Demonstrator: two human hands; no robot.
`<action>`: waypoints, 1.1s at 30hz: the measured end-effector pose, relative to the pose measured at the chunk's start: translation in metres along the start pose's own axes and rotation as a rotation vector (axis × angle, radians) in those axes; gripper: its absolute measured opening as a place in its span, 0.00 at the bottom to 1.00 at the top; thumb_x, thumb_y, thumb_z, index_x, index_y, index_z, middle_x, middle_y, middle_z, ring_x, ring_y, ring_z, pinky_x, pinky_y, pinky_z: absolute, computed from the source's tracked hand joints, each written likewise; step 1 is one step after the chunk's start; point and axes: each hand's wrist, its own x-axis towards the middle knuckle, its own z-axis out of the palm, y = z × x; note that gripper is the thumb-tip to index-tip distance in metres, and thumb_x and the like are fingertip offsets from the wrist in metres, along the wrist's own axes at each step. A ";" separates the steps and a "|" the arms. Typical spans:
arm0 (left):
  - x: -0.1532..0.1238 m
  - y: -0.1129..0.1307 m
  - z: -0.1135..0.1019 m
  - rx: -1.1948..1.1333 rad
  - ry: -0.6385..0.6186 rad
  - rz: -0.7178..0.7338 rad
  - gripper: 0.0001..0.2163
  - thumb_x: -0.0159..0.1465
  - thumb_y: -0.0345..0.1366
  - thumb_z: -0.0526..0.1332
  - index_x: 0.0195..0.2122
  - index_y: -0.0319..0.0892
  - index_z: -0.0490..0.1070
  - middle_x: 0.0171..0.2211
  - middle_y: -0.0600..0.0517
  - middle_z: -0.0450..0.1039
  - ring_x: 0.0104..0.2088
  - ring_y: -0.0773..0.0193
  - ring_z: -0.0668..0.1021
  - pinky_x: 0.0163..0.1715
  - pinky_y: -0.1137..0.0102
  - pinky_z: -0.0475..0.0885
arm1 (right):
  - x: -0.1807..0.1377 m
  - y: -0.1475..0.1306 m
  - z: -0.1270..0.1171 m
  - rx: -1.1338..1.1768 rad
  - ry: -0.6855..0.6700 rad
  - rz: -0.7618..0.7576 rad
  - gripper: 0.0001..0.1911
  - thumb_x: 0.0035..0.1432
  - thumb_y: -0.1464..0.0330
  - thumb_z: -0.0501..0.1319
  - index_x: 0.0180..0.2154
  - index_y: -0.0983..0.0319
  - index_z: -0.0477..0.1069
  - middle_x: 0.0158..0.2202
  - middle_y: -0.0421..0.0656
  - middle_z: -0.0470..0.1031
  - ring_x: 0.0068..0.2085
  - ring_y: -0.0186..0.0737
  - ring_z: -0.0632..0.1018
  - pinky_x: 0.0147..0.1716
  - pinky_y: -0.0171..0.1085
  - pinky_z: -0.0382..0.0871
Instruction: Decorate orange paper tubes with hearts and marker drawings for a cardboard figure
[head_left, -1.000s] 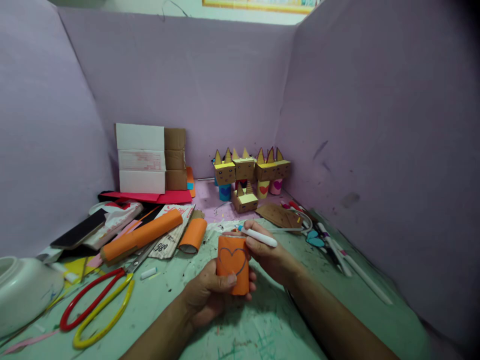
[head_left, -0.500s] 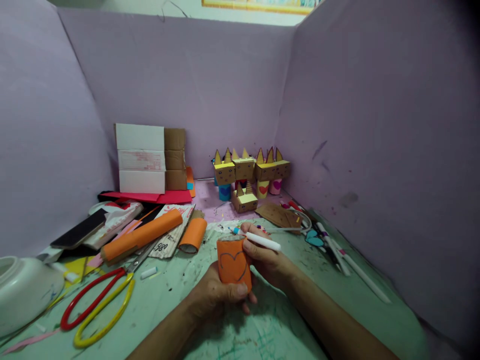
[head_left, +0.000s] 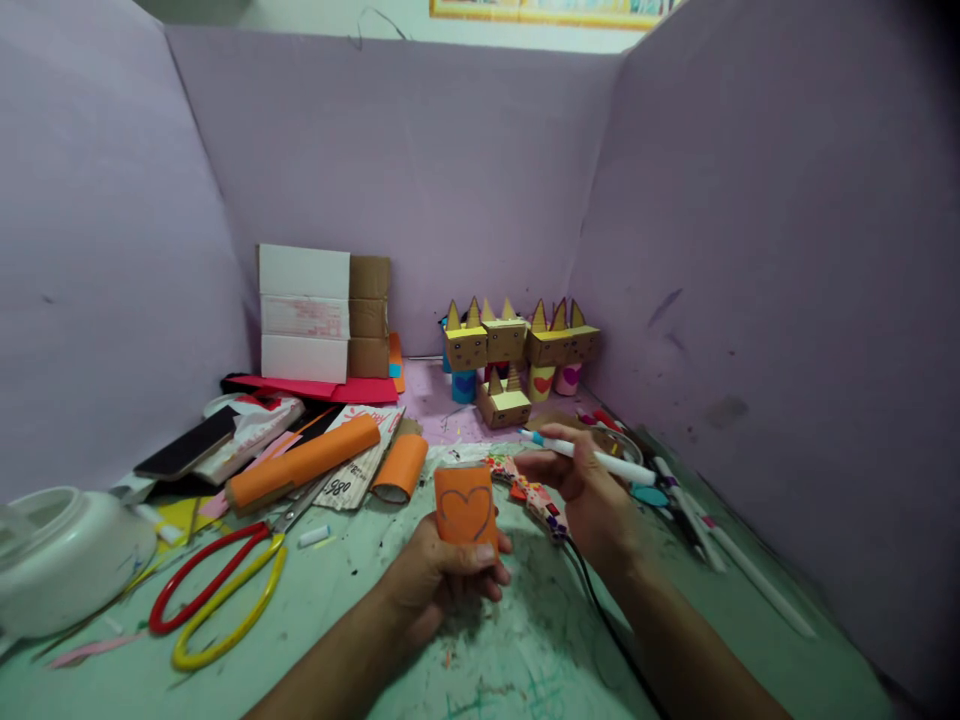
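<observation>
An orange paper-covered tube point(head_left: 465, 508) with a heart outline drawn on its front is upright in my left hand point(head_left: 442, 575), thumb across the lower front and fingers behind. In my right hand point(head_left: 600, 500) is a white marker pen point(head_left: 615, 465), its blue tip uncapped and pointing up and left, apart from the tube. Below and left of that hand lies a glue gun with a patterned body point(head_left: 541, 505), its black cord point(head_left: 600, 600) running toward me. A second orange tube point(head_left: 401, 468) lies on the table to the left.
Red-and-yellow-handled scissors point(head_left: 225, 590), a small pen cap point(head_left: 313, 537) and a white pot point(head_left: 75, 560) are at left. Behind stand cardboard cat-like figures point(head_left: 502, 400) and a folded cardboard sheet point(head_left: 304, 315). Several markers point(head_left: 686, 520) lie along the right purple wall point(head_left: 787, 300).
My right hand has moved right, away from the orange tube, with the marker pen still in it. The glue gun now shows between the hands. The view has shifted slightly.
</observation>
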 end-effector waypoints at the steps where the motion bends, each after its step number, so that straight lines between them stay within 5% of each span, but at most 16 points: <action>1: 0.000 0.003 0.000 -0.031 0.041 -0.015 0.19 0.39 0.26 0.70 0.34 0.34 0.72 0.26 0.47 0.77 0.21 0.64 0.77 0.18 0.74 0.71 | -0.001 -0.002 -0.001 -0.018 0.033 -0.046 0.24 0.55 0.45 0.57 0.38 0.58 0.72 0.23 0.40 0.79 0.27 0.41 0.79 0.30 0.38 0.72; 5: 0.001 0.009 -0.002 -0.081 0.125 -0.064 0.16 0.40 0.19 0.64 0.32 0.34 0.71 0.25 0.49 0.76 0.21 0.68 0.76 0.21 0.76 0.71 | -0.008 -0.002 -0.003 -0.186 0.057 -0.222 0.27 0.58 0.45 0.54 0.32 0.61 0.77 0.16 0.39 0.70 0.20 0.35 0.71 0.21 0.35 0.65; 11: 0.001 0.007 -0.002 -0.070 0.107 -0.079 0.18 0.39 0.18 0.63 0.33 0.35 0.72 0.24 0.51 0.76 0.22 0.67 0.76 0.23 0.74 0.71 | -0.021 0.009 -0.001 -0.434 -0.105 -0.246 0.11 0.56 0.59 0.64 0.37 0.58 0.75 0.22 0.38 0.71 0.22 0.36 0.72 0.21 0.34 0.65; 17: 0.001 0.003 0.001 -0.031 0.074 -0.059 0.13 0.35 0.19 0.62 0.24 0.32 0.73 0.18 0.51 0.72 0.19 0.67 0.73 0.19 0.74 0.66 | -0.029 0.016 0.004 -0.559 -0.186 -0.472 0.02 0.56 0.67 0.64 0.32 0.58 0.74 0.25 0.40 0.75 0.25 0.36 0.75 0.23 0.33 0.66; 23: 0.005 0.001 0.001 -0.020 0.110 -0.073 0.15 0.36 0.21 0.63 0.27 0.34 0.74 0.22 0.52 0.73 0.23 0.66 0.74 0.24 0.72 0.69 | -0.031 0.021 0.011 -0.607 -0.231 -0.505 0.04 0.59 0.69 0.60 0.36 0.58 0.73 0.27 0.41 0.76 0.25 0.38 0.76 0.23 0.35 0.68; 27: 0.006 -0.002 0.002 0.002 0.117 -0.071 0.13 0.36 0.21 0.63 0.26 0.33 0.74 0.21 0.52 0.71 0.21 0.67 0.73 0.22 0.72 0.69 | -0.029 0.019 0.014 -0.683 -0.177 -0.661 0.04 0.56 0.72 0.61 0.34 0.58 0.73 0.27 0.41 0.78 0.27 0.39 0.77 0.26 0.36 0.71; 33: 0.006 -0.003 0.003 0.018 0.126 -0.057 0.14 0.35 0.21 0.63 0.26 0.34 0.74 0.23 0.50 0.73 0.26 0.63 0.76 0.27 0.70 0.72 | -0.026 0.015 0.015 -0.764 -0.298 -0.783 0.07 0.56 0.74 0.61 0.36 0.58 0.74 0.28 0.43 0.80 0.27 0.40 0.79 0.27 0.36 0.73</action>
